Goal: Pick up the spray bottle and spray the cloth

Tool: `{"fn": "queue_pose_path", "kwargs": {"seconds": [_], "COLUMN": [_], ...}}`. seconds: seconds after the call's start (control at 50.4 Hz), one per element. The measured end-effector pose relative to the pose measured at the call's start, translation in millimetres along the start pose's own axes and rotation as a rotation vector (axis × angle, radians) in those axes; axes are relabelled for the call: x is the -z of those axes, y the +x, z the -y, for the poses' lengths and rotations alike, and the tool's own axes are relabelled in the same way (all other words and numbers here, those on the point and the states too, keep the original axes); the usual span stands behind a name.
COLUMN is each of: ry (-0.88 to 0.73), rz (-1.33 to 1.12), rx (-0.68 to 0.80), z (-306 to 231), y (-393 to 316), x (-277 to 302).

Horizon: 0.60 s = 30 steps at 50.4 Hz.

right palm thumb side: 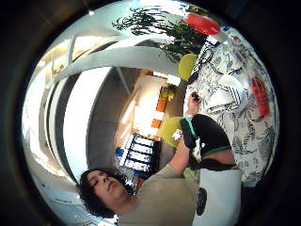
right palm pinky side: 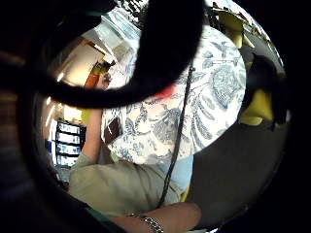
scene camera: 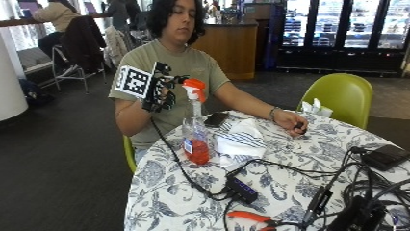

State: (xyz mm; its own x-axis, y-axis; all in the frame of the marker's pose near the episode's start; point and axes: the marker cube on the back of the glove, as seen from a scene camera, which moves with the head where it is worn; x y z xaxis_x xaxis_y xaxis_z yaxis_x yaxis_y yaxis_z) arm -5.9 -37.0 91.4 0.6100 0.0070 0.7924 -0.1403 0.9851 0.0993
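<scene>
Standing on the table, the spray bottle (scene camera: 195, 130) has the grip (scene camera: 161, 91) (fingers relaxed, holding nothing) just beside its nozzle.

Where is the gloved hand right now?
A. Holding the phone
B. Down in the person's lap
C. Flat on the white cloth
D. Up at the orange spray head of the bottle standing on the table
D: in the outside view the gloved right hand is raised at the orange head of the spray bottle, which stands on the table beside the white cloth.
</scene>
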Motion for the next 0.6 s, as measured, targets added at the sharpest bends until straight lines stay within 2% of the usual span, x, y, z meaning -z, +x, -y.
{"fn": "queue_pose_path", "kwargs": {"seconds": [0.159, 0.278, 0.318, 0.397, 0.456, 0.496, 0.595], "ry": [0.119, 0.172, 0.201, 0.160, 0.233, 0.266, 0.197], "rz": [0.005, 0.040, 0.040, 0.032, 0.021, 0.025, 0.073], "rx": [-0.001, -0.107, -0.098, -0.034, 0.016, -0.002, -0.035], "z": [22, 42, 51, 58, 74, 84, 94], "y": [15, 18, 21, 28, 34, 37, 44], "x": [-15, -18, -19, -20, -24, -26, -30]}}
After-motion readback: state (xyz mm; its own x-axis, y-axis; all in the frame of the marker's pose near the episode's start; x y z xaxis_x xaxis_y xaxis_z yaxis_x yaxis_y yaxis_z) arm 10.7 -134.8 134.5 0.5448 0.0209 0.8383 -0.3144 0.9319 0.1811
